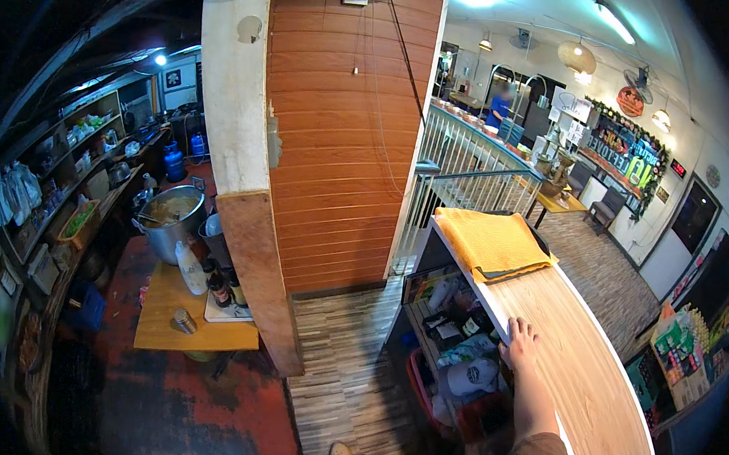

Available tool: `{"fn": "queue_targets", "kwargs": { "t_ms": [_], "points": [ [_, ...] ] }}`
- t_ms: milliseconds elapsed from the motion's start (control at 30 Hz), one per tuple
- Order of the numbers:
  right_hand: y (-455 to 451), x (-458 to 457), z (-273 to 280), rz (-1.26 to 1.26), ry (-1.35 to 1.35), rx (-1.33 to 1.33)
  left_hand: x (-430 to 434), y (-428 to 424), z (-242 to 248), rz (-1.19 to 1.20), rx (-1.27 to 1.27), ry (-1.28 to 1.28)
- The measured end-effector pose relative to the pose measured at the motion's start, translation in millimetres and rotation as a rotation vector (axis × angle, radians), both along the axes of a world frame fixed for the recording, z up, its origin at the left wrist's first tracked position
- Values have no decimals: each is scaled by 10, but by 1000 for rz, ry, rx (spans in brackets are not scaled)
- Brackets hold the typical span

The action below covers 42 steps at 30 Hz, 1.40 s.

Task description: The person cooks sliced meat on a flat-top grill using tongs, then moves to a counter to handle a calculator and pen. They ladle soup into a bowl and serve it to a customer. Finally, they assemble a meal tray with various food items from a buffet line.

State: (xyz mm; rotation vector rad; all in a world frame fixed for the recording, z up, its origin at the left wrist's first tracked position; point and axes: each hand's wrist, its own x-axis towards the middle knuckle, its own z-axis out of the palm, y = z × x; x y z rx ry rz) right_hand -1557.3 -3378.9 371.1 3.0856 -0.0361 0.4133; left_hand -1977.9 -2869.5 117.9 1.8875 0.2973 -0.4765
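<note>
One hand (521, 345), at the end of a brown-sleeved arm from the lower right, rests on the near edge of a light wood countertop (584, 344). It appears to be my right hand, its fingers slightly spread and holding nothing. Beyond it, a folded orange cloth (490, 236) lies over a dark tray (544, 240) at the counter's far end. Under the counter, open shelves hold a grey cap (471, 376), packets and other items, with a red bin (420, 383) below. My left hand is out of view; a shoe shows on the plank floor before me.
Left of the wood-panelled wall (344, 150), a small yellow table (198, 336) holds bottles and a shaker beside a large metal pot (175, 214). Shelves line the far left. Behind the counter are a white railing (458, 151), chairs and a person in blue (498, 110).
</note>
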Motion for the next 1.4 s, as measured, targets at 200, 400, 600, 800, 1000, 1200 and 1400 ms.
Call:
{"fn": "queue_targets", "kwargs": {
  "t_ms": [200, 400, 600, 800, 1000, 1200, 1400],
  "points": [
    [53, -33, 54, -2, -38, -38, -430, 409, -523, 233, 107, 129],
    [95, -48, 104, 2, -34, -25, -558, 637, -525, 285, 266, 288],
    [48, -54, 98, -7, -42, -51, -573, 588, -574, 269, 300, 316],
    [87, 57, 32, 10, 16, -30, -815, 543, -659, 269, 329, 334],
    [-181, 139, -160, 25, 26, -31, -1155, 500, -755, 181, 392, 362],
    [-248, 149, -226, -28, -21, -97, -1238, 369, -893, 106, 374, 365],
    [-710, 428, -477, -452, -377, 127, -1198, 263, -774, 63, 301, 381]
  ]
}}
